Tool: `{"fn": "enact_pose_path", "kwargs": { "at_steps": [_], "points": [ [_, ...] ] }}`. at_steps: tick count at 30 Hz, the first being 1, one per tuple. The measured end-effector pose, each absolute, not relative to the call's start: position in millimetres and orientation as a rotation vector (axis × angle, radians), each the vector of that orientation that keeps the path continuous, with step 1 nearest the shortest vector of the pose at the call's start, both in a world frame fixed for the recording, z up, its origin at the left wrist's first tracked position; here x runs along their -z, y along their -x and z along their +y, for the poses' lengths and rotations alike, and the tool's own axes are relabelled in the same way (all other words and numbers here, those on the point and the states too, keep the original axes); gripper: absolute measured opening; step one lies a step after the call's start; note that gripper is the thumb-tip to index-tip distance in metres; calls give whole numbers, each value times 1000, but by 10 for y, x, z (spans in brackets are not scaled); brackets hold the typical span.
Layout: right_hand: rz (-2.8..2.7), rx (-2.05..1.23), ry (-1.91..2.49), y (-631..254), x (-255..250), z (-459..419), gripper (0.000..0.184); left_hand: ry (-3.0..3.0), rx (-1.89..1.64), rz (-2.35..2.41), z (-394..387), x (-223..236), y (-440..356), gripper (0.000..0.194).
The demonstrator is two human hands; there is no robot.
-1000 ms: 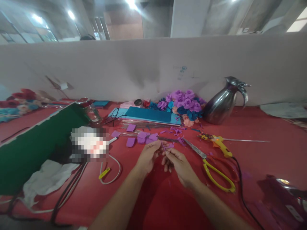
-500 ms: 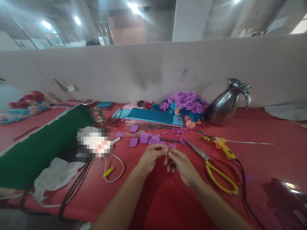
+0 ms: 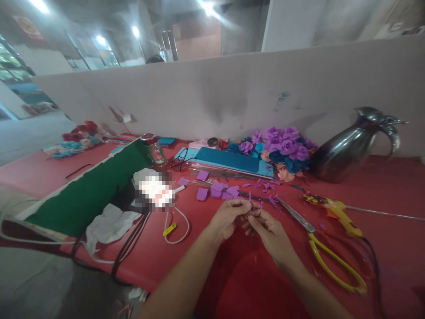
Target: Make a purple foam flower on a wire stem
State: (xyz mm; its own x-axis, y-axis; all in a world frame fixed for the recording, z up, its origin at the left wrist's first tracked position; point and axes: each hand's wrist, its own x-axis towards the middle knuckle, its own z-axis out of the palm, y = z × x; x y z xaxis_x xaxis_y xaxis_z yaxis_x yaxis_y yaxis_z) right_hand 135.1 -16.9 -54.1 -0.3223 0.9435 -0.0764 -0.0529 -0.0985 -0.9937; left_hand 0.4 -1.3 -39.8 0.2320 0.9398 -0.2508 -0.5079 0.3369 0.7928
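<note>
Above the red tabletop (image 3: pixel 212 252), my left hand (image 3: pixel 230 219) is closed in a pinch, its fingertips close to those of my right hand (image 3: pixel 267 230). My right hand is closed too, thumb against fingers. Whatever sits between the fingertips is too small to make out. Just beyond them lie purple paper pieces (image 3: pixel 224 189), with thin purple scraps (image 3: pixel 265 185) to their right. Scissors with yellow handles (image 3: pixel 337 263) lie to the right of my right hand, blades pointing away. A yellow glue gun (image 3: pixel 343 217) rests behind the scissors.
A metal jug (image 3: pixel 345 146) stands at the back right beside a heap of paper flowers (image 3: pixel 279 144). Blue sheets (image 3: pixel 229 159) lie at the back. On the left are a green panel (image 3: pixel 89 190), a glass jar (image 3: pixel 154 150), crumpled white paper (image 3: pixel 111 226) and several cables.
The view has swung left, so everything on the table sits further right. My hands stay together, fingertips pinched, with a slight shift of the fingers.
</note>
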Motion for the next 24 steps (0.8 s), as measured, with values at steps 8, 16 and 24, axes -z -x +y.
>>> {"fn": "enact_pose_path", "kwargs": {
  "at_steps": [8,16,24],
  "points": [
    [-1308,-1359,1129,-1539,438,-14,36,-510,-1071,911,16,368,21,30],
    [-1017,-1660,908,-1537,359,39,27,-595,-913,922,-9,317,-28,33],
    [-1083,-1617,922,-1543,436,75,29,-580,-861,911,-5,325,-60,29]
  ]
}}
